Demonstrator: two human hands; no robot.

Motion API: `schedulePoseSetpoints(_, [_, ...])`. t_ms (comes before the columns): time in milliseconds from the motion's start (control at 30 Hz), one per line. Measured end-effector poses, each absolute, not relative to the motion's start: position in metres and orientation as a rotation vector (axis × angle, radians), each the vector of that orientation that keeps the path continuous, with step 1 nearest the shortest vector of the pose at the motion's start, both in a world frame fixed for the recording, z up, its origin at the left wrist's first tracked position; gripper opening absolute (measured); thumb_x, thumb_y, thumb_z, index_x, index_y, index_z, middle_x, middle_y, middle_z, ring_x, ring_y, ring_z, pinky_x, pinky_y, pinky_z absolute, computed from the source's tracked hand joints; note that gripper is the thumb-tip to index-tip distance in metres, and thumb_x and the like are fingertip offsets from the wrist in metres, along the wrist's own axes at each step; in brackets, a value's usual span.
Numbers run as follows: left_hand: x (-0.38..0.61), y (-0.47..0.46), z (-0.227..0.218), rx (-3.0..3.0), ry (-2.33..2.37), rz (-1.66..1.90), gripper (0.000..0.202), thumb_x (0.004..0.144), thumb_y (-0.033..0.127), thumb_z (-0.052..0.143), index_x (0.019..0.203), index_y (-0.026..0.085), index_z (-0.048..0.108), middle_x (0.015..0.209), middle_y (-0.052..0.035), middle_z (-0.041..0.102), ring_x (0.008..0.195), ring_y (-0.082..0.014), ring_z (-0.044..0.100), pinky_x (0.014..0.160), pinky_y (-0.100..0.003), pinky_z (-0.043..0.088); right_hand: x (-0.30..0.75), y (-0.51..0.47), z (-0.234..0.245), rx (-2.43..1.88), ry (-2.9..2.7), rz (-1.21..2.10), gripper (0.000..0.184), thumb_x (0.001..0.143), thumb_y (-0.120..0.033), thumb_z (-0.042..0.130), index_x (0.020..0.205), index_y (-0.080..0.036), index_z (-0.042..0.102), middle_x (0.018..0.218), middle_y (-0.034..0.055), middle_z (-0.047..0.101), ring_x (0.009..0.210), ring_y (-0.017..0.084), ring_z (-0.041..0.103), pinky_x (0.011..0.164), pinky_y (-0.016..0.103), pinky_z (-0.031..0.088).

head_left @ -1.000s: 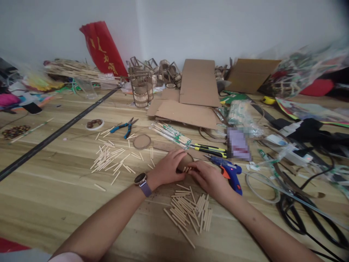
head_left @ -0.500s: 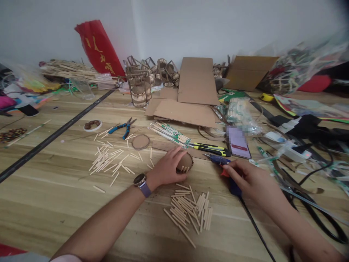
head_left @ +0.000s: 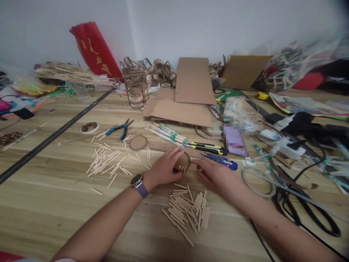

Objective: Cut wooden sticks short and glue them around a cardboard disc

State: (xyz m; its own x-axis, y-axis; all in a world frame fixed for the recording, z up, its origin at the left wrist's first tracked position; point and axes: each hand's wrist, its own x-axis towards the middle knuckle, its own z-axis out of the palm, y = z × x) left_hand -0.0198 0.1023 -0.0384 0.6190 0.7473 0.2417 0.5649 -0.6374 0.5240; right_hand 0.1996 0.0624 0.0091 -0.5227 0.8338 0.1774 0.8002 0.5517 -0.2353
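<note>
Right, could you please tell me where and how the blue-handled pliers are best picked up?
I would grip the pliers across both blue handles, coming from the near left. The handles splay apart on that side, while the metal tips point away to the far right, so this hold should probably stay clear of them.

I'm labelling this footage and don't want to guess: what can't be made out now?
All in the head view:
Round cardboard piece: part of its rim, behind the left hand.
Glue gun: handle and trigger, behind the right hand.
Right fingertips: whether they pinch anything; too blurred.
Phone: screen, pixelated.
</note>
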Motion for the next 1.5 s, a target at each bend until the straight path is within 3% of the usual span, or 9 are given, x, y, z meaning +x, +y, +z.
schedulePoseSetpoints(267, [-0.020,0.104,-0.039,2.422,1.011,0.654,0.073,0.068,0.019,0.064,0.136,0.012,0.037,0.146,-0.0199,0.038,0.138,-0.0301,0.033,0.114,-0.049,0.028,0.168,0.083,0.007,-1.365,-2.683,0.294,0.016,0.086,-0.011,0.053,0.095,-0.018,0.063,0.094,0.0085,0.071,0.086,0.020,0.067,0.071,0.027,0.048])
schedulePoseSetpoints(433, [-0.020,0.106,-0.042,2.420,1.010,0.704,0.073,0.068,0.021,0.066,0.135,0.016,0.038,0.144,-0.0166,0.041,0.135,-0.0290,0.036,0.112,-0.050,0.032,0.169,0.084,-0.002,-1.383,-2.695,0.164,0.012,0.086,-0.012,0.053,0.090,-0.017,0.063,0.087,0.0082,0.069,0.077,0.019,0.065,0.064,0.026,0.045])
schedulePoseSetpoints(767, [-0.018,0.108,-0.040,2.424,1.019,0.689,0.071,0.065,0.020,0.067,0.131,0.014,0.041,0.142,-0.0176,0.043,0.133,-0.0295,0.039,0.111,-0.048,0.033,0.172,0.078,-0.017,-1.280,-2.567,0.020,0.014,0.084,-0.008,0.048,0.081,-0.018,0.057,0.077,0.0052,0.064,0.067,0.017,0.060,0.057,0.025,0.038])
schedulePoseSetpoints(1133, [-0.015,0.104,-0.036,2.401,1.052,0.695,0.071,0.065,0.023,0.068,0.131,0.010,0.043,0.140,-0.0188,0.045,0.130,-0.0313,0.040,0.111,-0.047,0.034,0.173,0.077,-0.024,-1.271,-2.559,-0.015,0.014,0.085,-0.009,0.047,0.081,-0.018,0.057,0.077,0.0055,0.063,0.065,0.016,0.057,0.057,0.025,0.038])
schedulePoseSetpoints(1333, [-0.012,0.102,-0.038,2.393,1.072,0.727,0.068,0.069,0.025,0.066,0.131,0.017,0.041,0.140,-0.0154,0.045,0.130,-0.0312,0.040,0.109,-0.050,0.034,0.171,0.076,-0.021,-1.274,-2.574,-0.011,0.013,0.085,-0.011,0.047,0.082,-0.017,0.057,0.078,0.0059,0.063,0.066,0.016,0.058,0.059,0.025,0.040])
schedulePoseSetpoints(1500, [-0.012,0.102,-0.038,2.420,1.091,0.709,0.067,0.070,0.025,0.067,0.131,0.015,0.042,0.140,-0.0164,0.045,0.130,-0.0303,0.040,0.109,-0.048,0.035,0.170,0.076,-0.019,-1.289,-2.583,-0.008,0.015,0.086,-0.009,0.046,0.084,-0.016,0.058,0.079,0.0077,0.064,0.068,0.018,0.060,0.060,0.026,0.041])
